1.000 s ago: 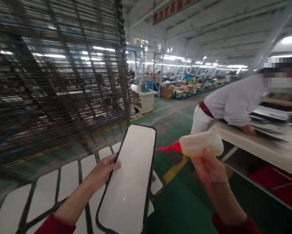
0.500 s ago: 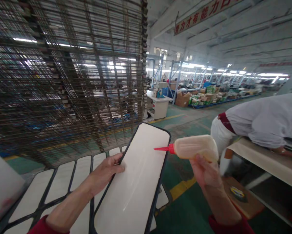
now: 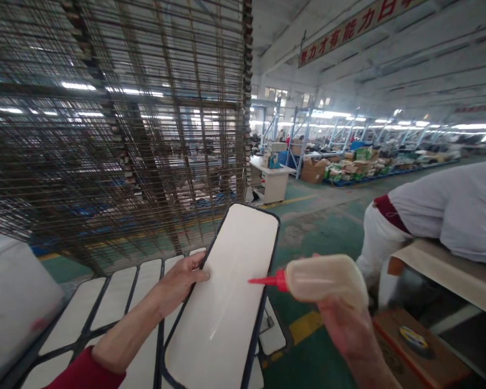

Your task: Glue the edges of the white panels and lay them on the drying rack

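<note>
My left hand (image 3: 181, 283) grips the left edge of a long white panel (image 3: 226, 292) with a dark rim and rounded corners, thumb on its face. The panel is tilted, and its near end runs out of the picture. In my right hand (image 3: 344, 319) is a squeeze bottle (image 3: 326, 278) of pale yellowish liquid, lying on its side. Its red nozzle (image 3: 267, 280) points left, over the panel's right half; whether the tip touches the face I cannot tell. Below and to the left, several similar white panels (image 3: 117, 294) lie in rows.
A tall wire rack (image 3: 165, 119) rises at the left behind the panels. At the right a co-worker (image 3: 449, 210) bends over a table (image 3: 445, 270). Beneath stands a brown carton (image 3: 417, 351) with a roll of tape (image 3: 413, 337) on it. A white block (image 3: 15, 308) is at the far left.
The bottle has moved down along the panel, its nozzle now lower and slightly further left. The left hand keeps its grip on the panel. The view has turned a little to the left.
</note>
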`<state>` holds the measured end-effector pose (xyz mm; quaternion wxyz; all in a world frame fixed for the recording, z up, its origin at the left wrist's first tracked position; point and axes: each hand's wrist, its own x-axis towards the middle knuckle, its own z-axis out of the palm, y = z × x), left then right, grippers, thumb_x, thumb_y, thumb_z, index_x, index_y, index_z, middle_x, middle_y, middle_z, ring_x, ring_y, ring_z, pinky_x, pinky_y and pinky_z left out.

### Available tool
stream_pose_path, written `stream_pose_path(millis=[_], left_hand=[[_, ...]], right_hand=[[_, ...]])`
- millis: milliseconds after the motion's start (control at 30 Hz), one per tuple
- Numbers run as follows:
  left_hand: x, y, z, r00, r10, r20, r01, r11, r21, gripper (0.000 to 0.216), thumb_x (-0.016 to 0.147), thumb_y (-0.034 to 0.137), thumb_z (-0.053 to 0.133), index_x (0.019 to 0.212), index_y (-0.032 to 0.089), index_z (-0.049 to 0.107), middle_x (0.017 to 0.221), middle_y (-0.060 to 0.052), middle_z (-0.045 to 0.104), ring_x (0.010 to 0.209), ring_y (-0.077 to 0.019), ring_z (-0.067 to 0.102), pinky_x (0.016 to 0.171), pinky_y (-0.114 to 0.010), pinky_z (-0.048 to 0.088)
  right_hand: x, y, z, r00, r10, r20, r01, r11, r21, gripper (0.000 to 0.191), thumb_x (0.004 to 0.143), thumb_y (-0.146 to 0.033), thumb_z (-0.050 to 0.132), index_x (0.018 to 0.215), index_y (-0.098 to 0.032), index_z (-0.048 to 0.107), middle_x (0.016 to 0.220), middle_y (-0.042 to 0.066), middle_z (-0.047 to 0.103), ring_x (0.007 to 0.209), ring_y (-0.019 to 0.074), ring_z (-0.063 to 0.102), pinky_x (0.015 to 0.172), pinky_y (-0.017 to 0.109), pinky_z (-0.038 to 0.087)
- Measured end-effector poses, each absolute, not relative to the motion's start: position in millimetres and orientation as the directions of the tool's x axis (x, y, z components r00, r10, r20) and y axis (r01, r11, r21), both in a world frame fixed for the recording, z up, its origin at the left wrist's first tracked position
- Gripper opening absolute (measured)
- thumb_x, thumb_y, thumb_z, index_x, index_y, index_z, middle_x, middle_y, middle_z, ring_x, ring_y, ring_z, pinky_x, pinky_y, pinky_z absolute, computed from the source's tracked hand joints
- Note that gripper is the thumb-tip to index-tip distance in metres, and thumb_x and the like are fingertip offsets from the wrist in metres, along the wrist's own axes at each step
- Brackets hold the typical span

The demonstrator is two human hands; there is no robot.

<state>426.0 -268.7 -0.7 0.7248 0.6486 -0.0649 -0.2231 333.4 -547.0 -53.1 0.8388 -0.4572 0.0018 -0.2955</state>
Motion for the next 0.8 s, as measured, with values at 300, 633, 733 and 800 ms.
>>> stream_pose_path(millis=[300, 633, 733, 800], left_hand=[[412, -266, 2, 0.914, -0.390, -0.111, 0.163, 0.102, 0.981, 0.048, 0.057, 0.017, 0.073, 0.106, 0.015, 0.071, 0.094, -0.006, 0.075, 0.079, -0.0229, 0.067, 0.072, -0.030, 0.050], [394, -250, 4, 0.943, -0.324, -0.076, 0.127, 0.141, 0.982, 0.045, 0.057, 0.013, 0.071, 0.102, 0.015, 0.071, 0.096, -0.004, 0.075, 0.083, -0.0219, 0.067, 0.075, -0.028, 0.049], [389, -245, 2, 0.951, -0.295, -0.089, 0.141, 0.158, 0.977, 0.043, 0.056, 0.015, 0.073, 0.099, 0.014, 0.071, 0.095, -0.005, 0.075, 0.080, -0.0223, 0.067, 0.074, -0.030, 0.050], [386, -240, 0, 0.957, -0.276, -0.092, 0.141, 0.162, 0.977, 0.043, 0.055, 0.015, 0.073, 0.099, 0.014, 0.071, 0.096, -0.006, 0.075, 0.081, -0.0231, 0.067, 0.075, -0.031, 0.050]], right_hand=[[343, -540, -37, 0.780, -0.568, 0.262, 0.535, 0.388, -0.751, 0.049, 0.052, -0.028, 0.090, 0.097, -0.024, 0.069, 0.086, 0.003, 0.071, 0.079, 0.0197, 0.066, 0.075, 0.034, 0.058], [358, -532, -20, 0.680, -0.618, 0.395, 0.673, 0.310, -0.672, 0.044, 0.056, -0.027, 0.088, 0.095, -0.024, 0.067, 0.092, 0.001, 0.069, 0.088, 0.0207, 0.064, 0.095, 0.044, 0.050], [345, -516, -45, 0.820, -0.476, 0.318, 0.510, 0.355, -0.783, 0.052, 0.057, -0.029, 0.088, 0.104, -0.023, 0.066, 0.092, 0.005, 0.070, 0.082, 0.0223, 0.065, 0.081, 0.040, 0.056], [336, -504, -55, 0.905, -0.316, 0.284, 0.397, 0.392, -0.830, 0.057, 0.059, -0.031, 0.087, 0.111, -0.022, 0.065, 0.098, 0.010, 0.071, 0.083, 0.0248, 0.067, 0.074, 0.039, 0.058]])
